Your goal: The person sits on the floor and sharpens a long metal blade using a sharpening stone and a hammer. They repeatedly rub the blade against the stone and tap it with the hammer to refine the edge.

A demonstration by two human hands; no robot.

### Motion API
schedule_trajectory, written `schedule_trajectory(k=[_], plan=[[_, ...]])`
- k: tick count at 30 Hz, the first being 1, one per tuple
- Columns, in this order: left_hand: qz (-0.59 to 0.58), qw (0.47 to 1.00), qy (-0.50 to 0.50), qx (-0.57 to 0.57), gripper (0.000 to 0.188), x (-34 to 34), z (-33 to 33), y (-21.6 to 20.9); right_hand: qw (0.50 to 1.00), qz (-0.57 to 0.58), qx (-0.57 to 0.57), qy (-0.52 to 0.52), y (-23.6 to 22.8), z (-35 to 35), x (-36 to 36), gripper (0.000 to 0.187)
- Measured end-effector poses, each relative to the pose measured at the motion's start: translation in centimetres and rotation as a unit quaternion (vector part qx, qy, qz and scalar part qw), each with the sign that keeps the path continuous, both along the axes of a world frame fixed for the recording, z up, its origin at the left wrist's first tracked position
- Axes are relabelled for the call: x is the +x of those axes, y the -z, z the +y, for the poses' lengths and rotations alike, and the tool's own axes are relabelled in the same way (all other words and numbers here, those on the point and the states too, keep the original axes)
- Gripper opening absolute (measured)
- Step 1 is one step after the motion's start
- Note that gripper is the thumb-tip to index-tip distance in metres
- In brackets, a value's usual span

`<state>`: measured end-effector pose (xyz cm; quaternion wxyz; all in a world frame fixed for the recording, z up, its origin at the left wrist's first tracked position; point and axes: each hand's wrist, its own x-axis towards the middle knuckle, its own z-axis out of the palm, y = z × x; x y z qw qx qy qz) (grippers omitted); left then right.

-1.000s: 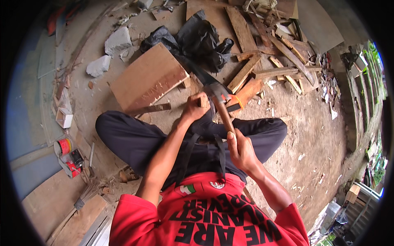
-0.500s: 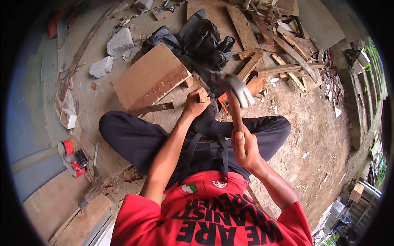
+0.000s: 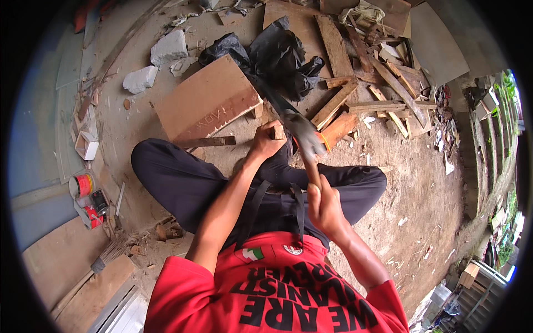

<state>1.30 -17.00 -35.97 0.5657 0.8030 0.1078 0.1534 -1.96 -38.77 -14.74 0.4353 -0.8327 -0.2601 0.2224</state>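
My right hand (image 3: pixel 326 211) is wrapped round the wooden handle of a claw hammer (image 3: pixel 315 173), over my crossed legs. The hammer's metal head is smeared by motion and hangs just right of my left hand (image 3: pixel 265 141). That left hand is closed on a short piece of wood (image 3: pixel 277 132), whose squared end sticks out of the fist. What lies below it is hidden. Beyond the hammer runs a long dark strip (image 3: pixel 271 95), and an orange-edged thing (image 3: pixel 323 142) shows partly behind the hammer head.
A wooden board (image 3: pixel 208 100) lies ahead, with a narrow dark bar (image 3: pixel 205 141) at its near edge. Black plastic (image 3: pixel 283 58) is crumpled beyond. Scrap wood (image 3: pixel 383 105) is heaped at the far right. Pale blocks (image 3: pixel 169 47), cans (image 3: pixel 83 185) and a broom (image 3: pixel 111 252) lie left.
The hammer head has come down and slightly left, closer to my left hand. My left hand still grips the piece of wood in about the same place. The whole view has shifted a little.
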Motion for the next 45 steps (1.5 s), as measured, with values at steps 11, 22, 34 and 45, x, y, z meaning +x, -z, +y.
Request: schedule_trajectory(k=[11,22,34,45], plan=[[-0.035,0.993,-0.005,-0.116,0.011,-0.7,-0.6,-1.0,0.995,0.081,-0.053,0.008,0.1,0.8,0.0,0.037],[-0.015,0.997,-0.051,-0.057,0.016,-0.5,0.4,-2.5,0.981,0.153,0.101,0.066,0.7,-0.7,-1.9,0.052],[-0.01,0.973,-0.009,-0.232,0.019,-0.7,0.3,-1.4,0.995,0.099,0.032,0.006,1.5,-1.4,-4.3,0.033],[-0.044,0.985,-0.049,-0.161,0.016,-0.2,0.3,-2.0,0.993,0.07,0.088,0.02,-1.8,0.1,-1.8,0.043]])
